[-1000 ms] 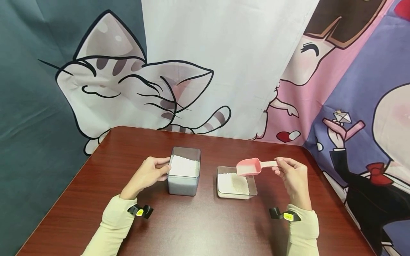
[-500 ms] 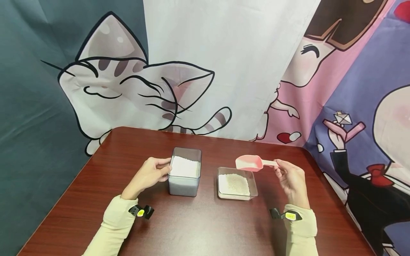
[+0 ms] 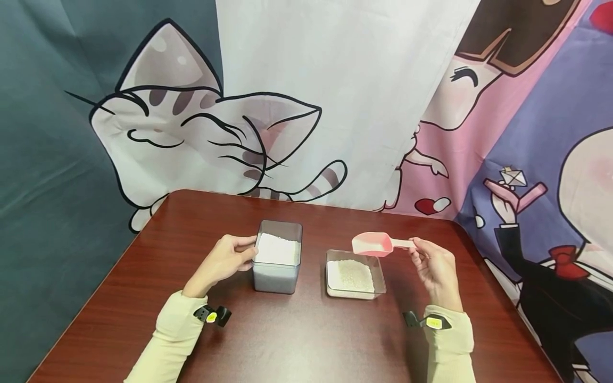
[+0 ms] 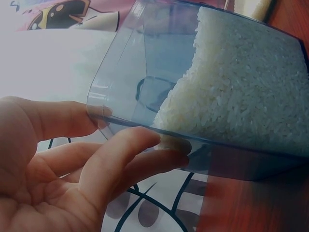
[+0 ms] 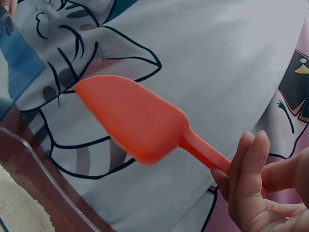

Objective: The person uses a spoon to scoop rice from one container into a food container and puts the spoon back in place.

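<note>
In the head view, a tall, bluish see-through container [image 3: 275, 277] filled with white rice [image 4: 241, 82] stands on the table. My left hand [image 3: 226, 260] holds its left side, with fingers [image 4: 120, 154] against the wall and rim. To its right sits a shallow clear box [image 3: 380, 282] with a lower layer of rice [image 3: 351, 275]. My right hand [image 3: 435, 268] pinches the handle of a pink scoop [image 3: 373, 244], which is held level just above the far edge of the shallow box. The scoop looks orange in the right wrist view, where its underside shows; no rice is visible in it.
The brown wooden table [image 3: 306, 340] extends in front of both containers. A printed cloth backdrop [image 3: 354, 96] with cartoon figures hangs right behind the table's far edge. A gap of bare tabletop separates the two containers.
My right hand has lifted the scoop slightly and turned it, away from over the rice toward the shallow box's far edge. The left hand keeps its hold on the tall container.
</note>
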`<state>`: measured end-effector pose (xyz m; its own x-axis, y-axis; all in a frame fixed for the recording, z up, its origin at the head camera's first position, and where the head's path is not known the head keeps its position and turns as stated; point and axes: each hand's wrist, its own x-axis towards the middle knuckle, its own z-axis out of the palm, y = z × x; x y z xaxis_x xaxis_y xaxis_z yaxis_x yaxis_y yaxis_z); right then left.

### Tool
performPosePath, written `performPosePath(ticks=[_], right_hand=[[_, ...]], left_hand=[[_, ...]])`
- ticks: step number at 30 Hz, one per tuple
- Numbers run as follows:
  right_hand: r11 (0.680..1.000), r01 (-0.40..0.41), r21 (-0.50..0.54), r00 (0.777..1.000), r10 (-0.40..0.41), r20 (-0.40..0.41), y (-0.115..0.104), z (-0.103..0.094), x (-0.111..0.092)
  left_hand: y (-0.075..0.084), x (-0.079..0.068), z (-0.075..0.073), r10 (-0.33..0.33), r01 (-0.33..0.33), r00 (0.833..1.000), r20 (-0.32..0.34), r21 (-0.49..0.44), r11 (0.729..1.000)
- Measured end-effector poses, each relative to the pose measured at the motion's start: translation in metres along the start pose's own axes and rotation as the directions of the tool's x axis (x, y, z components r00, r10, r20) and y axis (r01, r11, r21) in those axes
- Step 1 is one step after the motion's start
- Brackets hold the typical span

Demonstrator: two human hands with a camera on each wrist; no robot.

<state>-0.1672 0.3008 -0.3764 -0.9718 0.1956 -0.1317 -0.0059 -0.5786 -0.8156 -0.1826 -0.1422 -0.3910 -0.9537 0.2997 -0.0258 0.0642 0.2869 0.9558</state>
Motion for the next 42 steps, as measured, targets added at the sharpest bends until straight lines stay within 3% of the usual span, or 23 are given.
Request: performPosePath(ticks=[13,19,25,32,42], right_hand=[[1.0,0.015,0.01,1.0,-0.015,-0.002,0.001,0.003,-0.002],[1.0,0.005,0.026,1.0,-0.005,0.015,0.01,0.014,-0.006],[0.999,0.037,-0.006,0.999,-0.036,0.041,0.016,0.039,-0.003],[0.99,0.098,-0.097,0.99,-0.087,0.113,0.024,0.082,0.004],[0.966,0.131,-0.225,0.979,-0.09,0.182,0.04,0.125,0.002]], left_hand=[[-0.001,0.0,0.0,-0.006,0.006,1.0,0.008,-0.015,1.0],[-0.002,0.0,0.001,-0.018,0.018,1.0,0.007,-0.018,1.0],[-0.001,0.002,0.0,-0.009,0.009,1.0,0.008,-0.016,1.0],[0.0,0.002,-0.002,0.0,0.0,1.0,-0.005,-0.008,1.0],[-0.001,0.002,0.001,-0.004,0.004,1.0,0.001,-0.02,1.0]])
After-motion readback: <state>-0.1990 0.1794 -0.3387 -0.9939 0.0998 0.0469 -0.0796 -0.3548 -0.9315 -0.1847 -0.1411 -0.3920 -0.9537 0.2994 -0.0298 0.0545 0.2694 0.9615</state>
